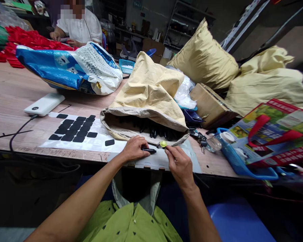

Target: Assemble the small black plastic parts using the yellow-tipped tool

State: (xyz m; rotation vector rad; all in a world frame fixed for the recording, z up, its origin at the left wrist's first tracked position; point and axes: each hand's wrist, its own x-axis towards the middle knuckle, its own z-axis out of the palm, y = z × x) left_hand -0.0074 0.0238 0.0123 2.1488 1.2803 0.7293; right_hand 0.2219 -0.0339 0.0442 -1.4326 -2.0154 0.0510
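Note:
My left hand (135,149) rests at the front of the table, fingers closed around a short black pen-shaped tube (148,151) that points right. My right hand (179,163) is closed in a pinch, with a small yellow-green round piece (163,144) at its fingertips; its exact kind is too small to tell. Just beyond both hands lies a beige cloth sack (147,87), its mouth facing me. Inside the mouth are several dark, slender pieces (154,131), partly in shadow. A grey-white sheet (154,160) lies under my hands.
To the left, a white sheet (46,143) carries several black rounded patches (73,131). Behind it are a white power bank (44,104) with a cable and a blue-white bag (70,67). Keys (202,139) and a blue basket (257,173) sit right. A person (79,28) sits opposite.

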